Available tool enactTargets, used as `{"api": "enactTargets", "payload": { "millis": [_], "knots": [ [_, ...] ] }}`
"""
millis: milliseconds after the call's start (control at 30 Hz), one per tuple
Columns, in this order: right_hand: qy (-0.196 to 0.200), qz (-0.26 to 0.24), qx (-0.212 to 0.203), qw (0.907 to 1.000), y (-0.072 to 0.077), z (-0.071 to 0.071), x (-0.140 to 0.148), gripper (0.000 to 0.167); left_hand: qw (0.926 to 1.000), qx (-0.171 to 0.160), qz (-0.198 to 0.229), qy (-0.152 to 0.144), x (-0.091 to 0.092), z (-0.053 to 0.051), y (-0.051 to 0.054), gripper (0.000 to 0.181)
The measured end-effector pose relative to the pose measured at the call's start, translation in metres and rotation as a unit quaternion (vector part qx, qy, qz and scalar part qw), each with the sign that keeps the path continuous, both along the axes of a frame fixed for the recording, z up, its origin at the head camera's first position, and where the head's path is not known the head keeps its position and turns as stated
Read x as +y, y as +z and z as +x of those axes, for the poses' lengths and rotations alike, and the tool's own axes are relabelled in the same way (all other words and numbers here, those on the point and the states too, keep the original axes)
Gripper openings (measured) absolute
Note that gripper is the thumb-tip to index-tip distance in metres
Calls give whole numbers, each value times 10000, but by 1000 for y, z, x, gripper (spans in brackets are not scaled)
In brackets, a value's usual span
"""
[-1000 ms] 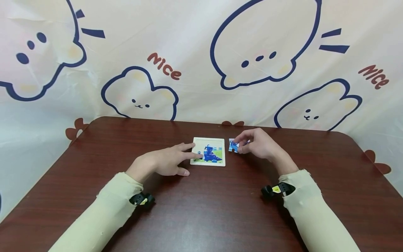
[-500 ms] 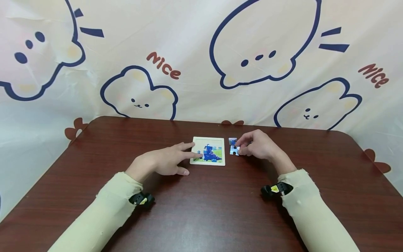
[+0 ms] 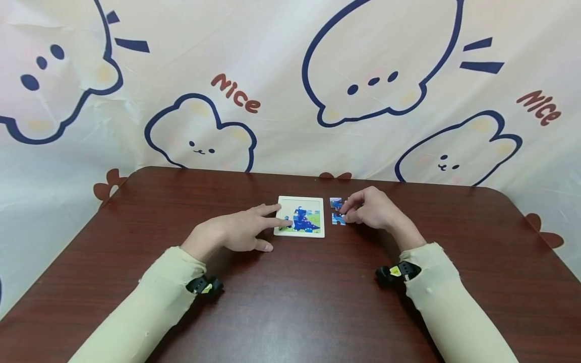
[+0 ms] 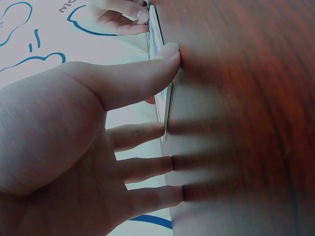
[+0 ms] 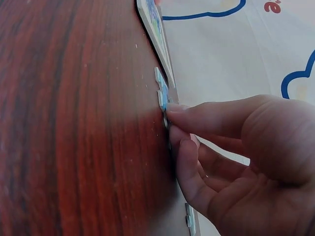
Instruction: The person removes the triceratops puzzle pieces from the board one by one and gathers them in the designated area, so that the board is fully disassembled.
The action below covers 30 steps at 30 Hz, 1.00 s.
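Left hand (image 3: 238, 233): fingers spread, on left side of puzzle tray (image 3: 299, 235). Right hand (image 3: 371, 207): fingers curled at blue piece (image 3: 338, 220) right of tray, can't tell if pinching; sloppy grab could drag neighbouring piece (image 3: 335, 202).

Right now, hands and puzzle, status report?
Left hand on puzzle, fingers covering part of its left side. Right hand at loose pieces. Puzzle partly filled.

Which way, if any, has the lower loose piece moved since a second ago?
Yes: judged against the tray in head view, the piece has come toward the camera.
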State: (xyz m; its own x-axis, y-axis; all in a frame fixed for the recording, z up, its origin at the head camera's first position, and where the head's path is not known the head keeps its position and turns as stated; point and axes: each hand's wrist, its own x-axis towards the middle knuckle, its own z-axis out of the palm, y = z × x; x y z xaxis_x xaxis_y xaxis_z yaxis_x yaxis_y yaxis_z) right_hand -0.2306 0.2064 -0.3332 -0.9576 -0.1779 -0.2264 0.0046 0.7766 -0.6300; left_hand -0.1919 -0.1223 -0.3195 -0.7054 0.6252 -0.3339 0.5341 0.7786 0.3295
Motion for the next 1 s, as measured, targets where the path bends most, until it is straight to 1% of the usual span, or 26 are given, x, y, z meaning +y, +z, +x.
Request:
{"api": "enactTargets", "payload": {
  "millis": [300,600,867,1000],
  "knots": [
    [-49,27,-15,10000,2,-1,0,11,10000,3,24,-7,-1,-1,0,68],
    [-5,-18,8,10000,1,-2,1,11,10000,4,50,-44,-3,-1,1,68],
    [-14,-149,14,9999,-1,-1,2,12,9999,-23,92,-47,-1,-1,1,68],
    [-12,-304,83,9995,0,-2,0,17,9999,-28,118,-26,-1,-1,0,68]
  ]
}}
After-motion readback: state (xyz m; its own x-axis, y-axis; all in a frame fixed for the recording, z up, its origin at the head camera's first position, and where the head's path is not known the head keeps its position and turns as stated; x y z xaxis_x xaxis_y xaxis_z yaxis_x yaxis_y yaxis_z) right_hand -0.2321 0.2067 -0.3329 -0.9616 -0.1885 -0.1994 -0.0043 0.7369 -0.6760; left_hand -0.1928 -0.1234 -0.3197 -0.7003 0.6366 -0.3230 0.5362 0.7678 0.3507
